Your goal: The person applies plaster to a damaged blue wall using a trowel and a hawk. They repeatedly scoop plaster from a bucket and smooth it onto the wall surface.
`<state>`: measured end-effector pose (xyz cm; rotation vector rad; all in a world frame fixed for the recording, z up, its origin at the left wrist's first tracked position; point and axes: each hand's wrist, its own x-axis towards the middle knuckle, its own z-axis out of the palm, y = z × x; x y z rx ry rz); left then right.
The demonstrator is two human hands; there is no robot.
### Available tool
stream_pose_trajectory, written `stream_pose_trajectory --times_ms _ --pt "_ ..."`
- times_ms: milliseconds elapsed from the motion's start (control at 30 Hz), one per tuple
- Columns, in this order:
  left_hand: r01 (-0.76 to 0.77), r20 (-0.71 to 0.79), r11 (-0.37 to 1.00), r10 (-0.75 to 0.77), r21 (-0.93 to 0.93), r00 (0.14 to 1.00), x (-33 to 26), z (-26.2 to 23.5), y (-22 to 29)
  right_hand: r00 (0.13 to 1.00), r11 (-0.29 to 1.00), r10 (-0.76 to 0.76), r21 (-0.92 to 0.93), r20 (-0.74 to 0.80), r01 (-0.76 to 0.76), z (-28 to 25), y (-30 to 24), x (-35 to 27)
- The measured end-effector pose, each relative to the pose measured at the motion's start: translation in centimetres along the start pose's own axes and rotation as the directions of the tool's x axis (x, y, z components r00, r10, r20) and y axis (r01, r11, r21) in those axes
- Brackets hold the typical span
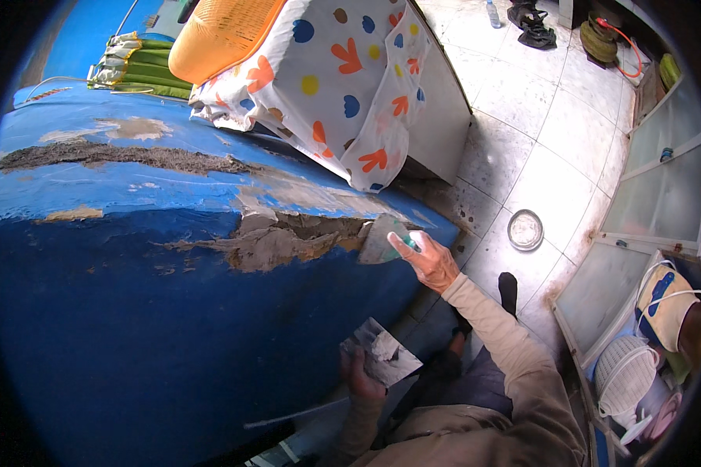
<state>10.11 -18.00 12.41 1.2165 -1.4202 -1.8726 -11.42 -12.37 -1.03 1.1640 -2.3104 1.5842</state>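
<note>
My right hand (430,261) grips a putty knife (377,241) with a greenish handle, index finger stretched toward its wide blade. That blade lies against the blue wall (109,319), at the right end of a rough grey filler patch (265,247) along a broken edge. Lower down, my left hand (361,379) holds a flat square plate (404,367) by its left side. A whitish lump of filler (383,346) sits on the plate. Farther left, a second rough grey strip (117,158) crosses the lighter blue surface.
A cloth with coloured prints (311,82) covers a cabinet just beyond the wall, with an orange basket (222,35) on top. On the tiled floor lies a round dish (525,230). Frosted-door cabinets (654,198) and a white basket (627,375) line the right side.
</note>
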Motion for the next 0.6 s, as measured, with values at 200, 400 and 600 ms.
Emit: stream_pose_trajectory --times_ms 200,400,600 --pt "-0.023 0.013 0.998 0.024 -0.061 1.0 0.2 -0.6 -0.6 1.0 0.999 -0.017 -0.029 -0.02 0.016 2.0 0.2 0.1" --pt "-0.081 0.059 0.991 0.075 0.108 0.995 -0.7 0.0 -0.3 0.997 0.998 0.059 -0.006 0.044 -0.059 3.2 2.2 -2.8" --pt "-0.61 0.503 0.105 0.465 0.785 0.728 0.7 -2.2 -1.8 0.939 0.967 0.199 -0.214 0.282 -0.14 -1.9 2.7 -5.4"
